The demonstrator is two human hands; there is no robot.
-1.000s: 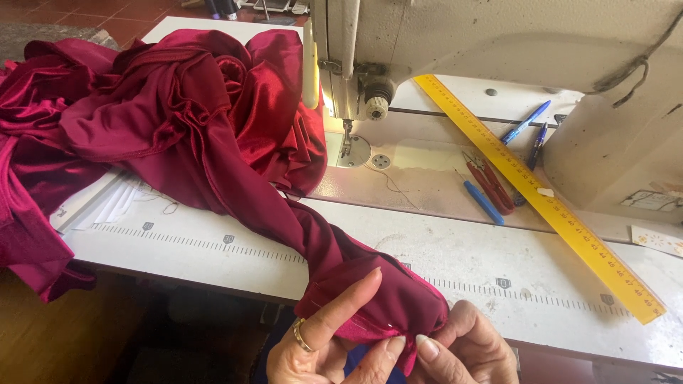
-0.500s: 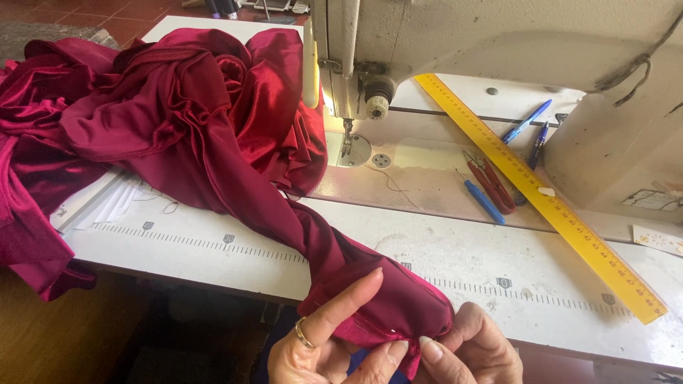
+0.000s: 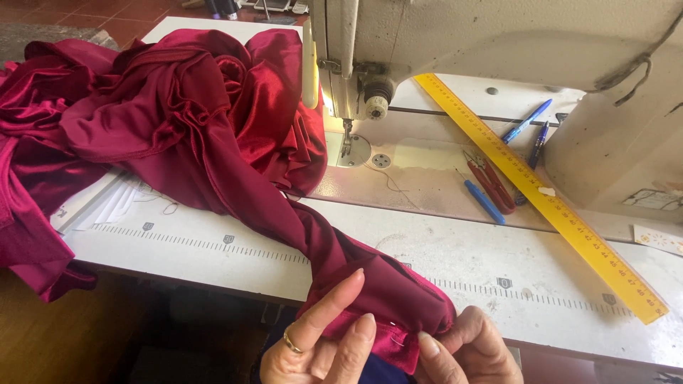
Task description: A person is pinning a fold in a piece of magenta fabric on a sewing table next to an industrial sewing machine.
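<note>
- Cloth [image 3: 213,135]: dark red satin; the bulk lies bunched on the left of the bench [image 3: 455,249], beside the machine head; one twisted length runs down over the near bench edge to the hands.
- Cloth end: a folded edge sits at the near edge of the bench, between both hands; a thin pin [image 3: 393,336] appears to be set in the fold, though it is too small to be sure.
- Left hand [image 3: 320,341]: thumb and middle finger pinch the folded edge; the index finger is stretched up along the cloth; a ring shows on one finger.
- Right hand [image 3: 466,352]: fingertips pressed on the same fold from the right, pinching it; the rest of the hand is cut off by the frame.
- Progress, as a judgement: the fold is being prepared by hand; no cloth lies under the needle [image 3: 346,142]; stitching of this end looks not yet begun.
- Sewing machine [image 3: 455,43]: cream body at the back of the bench; lamp lit by the needle.
- Ruler [image 3: 541,195]: yellow, lying diagonally on the right of the bench.
- Beside the ruler: red snips [image 3: 491,185], a blue tool [image 3: 484,201], two blue pens [image 3: 528,121].
</note>
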